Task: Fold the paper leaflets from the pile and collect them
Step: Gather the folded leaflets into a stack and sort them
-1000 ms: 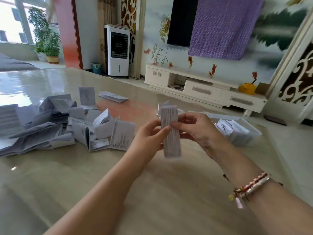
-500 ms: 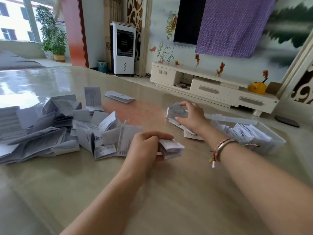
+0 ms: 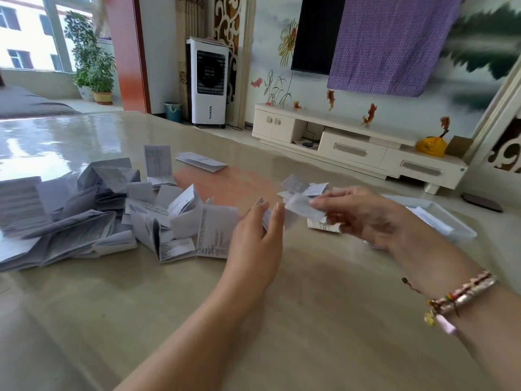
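I note both hands, left [image 3: 260, 235] and right [image 3: 363, 214], pinching one leaflet [image 3: 303, 208]; print illegible; pile [image 3: 93, 218] left.

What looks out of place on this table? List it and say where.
One leaflet lies alone at the table's far side, apart from the big pile. Another stands propped upright behind that pile. The pile itself is a loose jumble, not stacked. Nothing looks torn or spilled. Both hands hold a blurred leaflet.
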